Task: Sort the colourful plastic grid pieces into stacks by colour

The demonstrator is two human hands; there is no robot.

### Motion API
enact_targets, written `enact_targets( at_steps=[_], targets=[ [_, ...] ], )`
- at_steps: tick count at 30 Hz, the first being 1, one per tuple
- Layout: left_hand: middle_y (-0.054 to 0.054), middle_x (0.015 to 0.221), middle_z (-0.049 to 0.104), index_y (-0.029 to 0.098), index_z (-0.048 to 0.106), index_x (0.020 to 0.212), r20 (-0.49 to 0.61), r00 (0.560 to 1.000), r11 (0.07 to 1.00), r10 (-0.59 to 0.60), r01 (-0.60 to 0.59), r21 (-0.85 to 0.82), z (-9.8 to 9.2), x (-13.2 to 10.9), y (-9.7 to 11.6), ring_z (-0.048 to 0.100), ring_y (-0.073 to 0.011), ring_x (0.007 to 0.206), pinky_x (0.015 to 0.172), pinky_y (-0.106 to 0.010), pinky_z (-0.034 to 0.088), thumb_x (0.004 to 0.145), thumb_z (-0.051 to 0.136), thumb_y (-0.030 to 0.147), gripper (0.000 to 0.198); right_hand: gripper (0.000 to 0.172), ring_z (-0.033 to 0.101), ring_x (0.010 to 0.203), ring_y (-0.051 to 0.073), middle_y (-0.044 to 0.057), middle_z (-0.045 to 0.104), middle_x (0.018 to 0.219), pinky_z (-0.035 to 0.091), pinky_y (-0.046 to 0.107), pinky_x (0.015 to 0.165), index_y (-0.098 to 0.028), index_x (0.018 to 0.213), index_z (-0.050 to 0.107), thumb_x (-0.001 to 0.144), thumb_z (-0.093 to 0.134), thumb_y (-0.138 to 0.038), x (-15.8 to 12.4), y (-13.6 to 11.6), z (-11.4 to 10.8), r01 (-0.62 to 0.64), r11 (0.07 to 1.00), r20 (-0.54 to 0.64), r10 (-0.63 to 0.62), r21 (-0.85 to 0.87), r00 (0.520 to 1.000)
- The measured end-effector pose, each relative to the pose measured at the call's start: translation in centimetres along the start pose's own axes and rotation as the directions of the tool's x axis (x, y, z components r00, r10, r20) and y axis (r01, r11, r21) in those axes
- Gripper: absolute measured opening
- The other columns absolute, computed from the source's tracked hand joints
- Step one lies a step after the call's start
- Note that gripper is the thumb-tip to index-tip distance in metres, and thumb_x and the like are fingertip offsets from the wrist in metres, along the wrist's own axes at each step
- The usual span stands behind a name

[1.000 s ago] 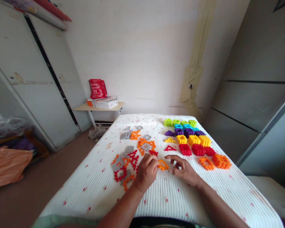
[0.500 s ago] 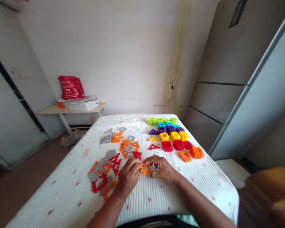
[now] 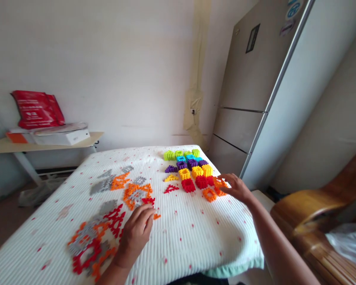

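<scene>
My left hand (image 3: 138, 225) is closed low over the bed, its fingers curled, with the tip of an orange interlocking piece (image 3: 156, 216) showing past the fingertips. A red piece (image 3: 148, 201) lies just beyond it. Out to the right, my right hand (image 3: 236, 187) has its thumb and fingers at an orange square interlocking piece (image 3: 220, 183) on the orange stack. Beside that stack is another orange square piece (image 3: 209, 194). Stacks of red (image 3: 188, 185), yellow (image 3: 197, 171), purple (image 3: 192, 163), blue (image 3: 180, 158) and green pieces (image 3: 169, 155) stand in rows behind.
Mixed grey, orange and red pieces (image 3: 87, 239) are spread on the left of the white quilted bed (image 3: 195, 253), with an orange-and-grey cluster (image 3: 138, 195) nearer the middle. A refrigerator (image 3: 240, 103) stands to the right, beside a wooden chair (image 3: 311, 202). A side table (image 3: 56, 144) stands left.
My hands have parted. The right hand has moved right and away from me to the orange stack; the left stays near the red piece. The view has turned to the right.
</scene>
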State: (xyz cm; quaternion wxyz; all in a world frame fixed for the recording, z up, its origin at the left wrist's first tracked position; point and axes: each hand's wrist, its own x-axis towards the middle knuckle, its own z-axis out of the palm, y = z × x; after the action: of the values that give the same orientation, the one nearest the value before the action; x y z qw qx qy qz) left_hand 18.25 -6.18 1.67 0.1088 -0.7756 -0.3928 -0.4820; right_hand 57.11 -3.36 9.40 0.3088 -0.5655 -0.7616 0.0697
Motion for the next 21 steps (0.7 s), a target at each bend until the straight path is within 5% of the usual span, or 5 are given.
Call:
enact_targets(
  at_steps=[5, 21],
  targets=[
    [-0.004, 0.092, 0.063, 0.021, 0.06, 0.092, 0.003, 1.0, 0.999, 0.029, -0.029, 0.014, 0.3, 0.0, -0.2, 0.061, -0.0144, 0.087, 0.081, -0.026, 0.05, 0.082, 0.049, 0.013, 0.017, 0.036, 0.057, 0.09, 0.021, 0.007, 0.066, 0.1, 0.045, 0.033, 0.081, -0.018, 0.102, 0.065, 0.066, 0.058, -0.02, 0.1, 3.4, 0.0, 0.012, 0.993, 0.044, -0.007, -0.121, 0.999],
    [-0.004, 0.09, 0.061, 0.019, 0.059, 0.089, 0.034, 0.999, 0.999, -0.032, 0.033, -0.032, -0.1, -0.1, 0.4, 0.059, -0.0142, 0.088, 0.082, -0.027, 0.049, 0.081, 0.048, 0.008, 0.018, 0.029, 0.06, 0.09, 0.022, 0.006, 0.067, 0.1, 0.046, 0.033, 0.082, -0.019, 0.093, 0.066, 0.07, 0.052, -0.027, 0.4, 5.8, 1.6, 0.069, 0.984, 0.098, -0.054, -0.167, 0.994]
  ],
)
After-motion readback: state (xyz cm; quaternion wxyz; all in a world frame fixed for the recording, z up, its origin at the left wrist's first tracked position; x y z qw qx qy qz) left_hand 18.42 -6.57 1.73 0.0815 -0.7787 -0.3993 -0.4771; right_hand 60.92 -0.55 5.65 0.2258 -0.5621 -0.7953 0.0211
